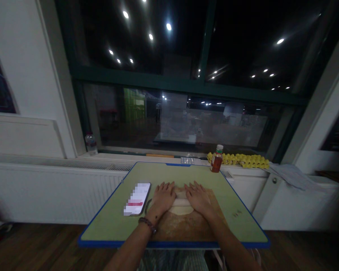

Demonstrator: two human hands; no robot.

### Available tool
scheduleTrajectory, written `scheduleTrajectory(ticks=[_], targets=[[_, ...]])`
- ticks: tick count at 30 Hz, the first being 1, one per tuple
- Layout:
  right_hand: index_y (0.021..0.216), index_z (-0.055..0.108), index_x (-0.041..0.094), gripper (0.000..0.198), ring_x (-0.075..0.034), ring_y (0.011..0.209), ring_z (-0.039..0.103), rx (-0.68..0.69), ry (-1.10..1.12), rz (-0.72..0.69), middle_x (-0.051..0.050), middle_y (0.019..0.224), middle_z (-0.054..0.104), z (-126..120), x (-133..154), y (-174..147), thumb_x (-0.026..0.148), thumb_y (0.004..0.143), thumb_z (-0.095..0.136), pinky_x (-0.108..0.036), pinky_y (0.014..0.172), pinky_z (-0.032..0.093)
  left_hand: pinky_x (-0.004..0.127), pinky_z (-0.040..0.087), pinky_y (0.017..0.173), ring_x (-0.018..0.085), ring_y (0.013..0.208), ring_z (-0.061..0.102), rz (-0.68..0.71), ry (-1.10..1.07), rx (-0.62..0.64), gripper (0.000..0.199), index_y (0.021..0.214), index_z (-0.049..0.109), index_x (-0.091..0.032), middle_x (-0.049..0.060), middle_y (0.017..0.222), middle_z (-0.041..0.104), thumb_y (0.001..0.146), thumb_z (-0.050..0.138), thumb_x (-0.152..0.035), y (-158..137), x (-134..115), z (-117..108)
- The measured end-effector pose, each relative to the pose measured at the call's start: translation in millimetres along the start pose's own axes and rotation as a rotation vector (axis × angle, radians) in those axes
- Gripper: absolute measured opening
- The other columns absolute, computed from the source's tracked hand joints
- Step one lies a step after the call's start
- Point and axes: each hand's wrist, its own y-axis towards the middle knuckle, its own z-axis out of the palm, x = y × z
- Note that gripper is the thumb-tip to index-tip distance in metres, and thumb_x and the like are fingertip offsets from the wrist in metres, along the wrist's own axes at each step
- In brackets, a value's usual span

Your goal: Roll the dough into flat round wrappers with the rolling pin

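My left hand (164, 197) and my right hand (197, 198) lie palm down over a wooden board (186, 227), fingers stretched forward and spread. Between them shows a pale, roller-like band, which looks like a rolling pin (182, 202); its ends are hidden beneath my palms. Both hands press on it from above without wrapping round it. A flat, rounded sheet of dough (180, 210) extends toward me from under the band. Close to my left hand, a dark curved object (148, 205) is partly covered and its kind is unclear.
The board rests on a green, blue-edged table (107, 226). A lit phone (138, 198) lies on the left. At the back right stands a red-brown bottle (216, 160). Yellow egg trays (243, 160) and a clear bottle (90, 143) occupy the windowsill, above a radiator (51, 192).
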Motion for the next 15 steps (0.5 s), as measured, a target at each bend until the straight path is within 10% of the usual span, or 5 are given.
scheduleTrajectory(ticks=[6,15], targets=[[0.140,0.047,0.021,0.047,-0.022,0.140,0.031,0.072,0.011,0.046,-0.006,0.143,0.049,-2,-1,16,0.030,0.098,0.029,-0.042,0.115,0.022,0.047,0.030,0.110,0.032,0.138,0.034,-0.074,0.001,0.024,0.057,0.146,0.036,-0.013,0.012,0.146,0.046,0.094,0.031,-0.034,11,1,-2],[0.136,0.052,0.013,0.046,-0.025,0.138,0.035,-0.057,-0.057,-0.067,-0.010,0.138,0.054,-14,16,-40,0.021,0.097,0.030,-0.040,0.115,0.023,0.051,0.027,0.112,0.029,0.134,0.040,0.132,0.009,-0.184,0.046,0.136,0.051,-0.022,0.007,0.138,0.055,0.094,0.034,-0.029,-15,1,10]])
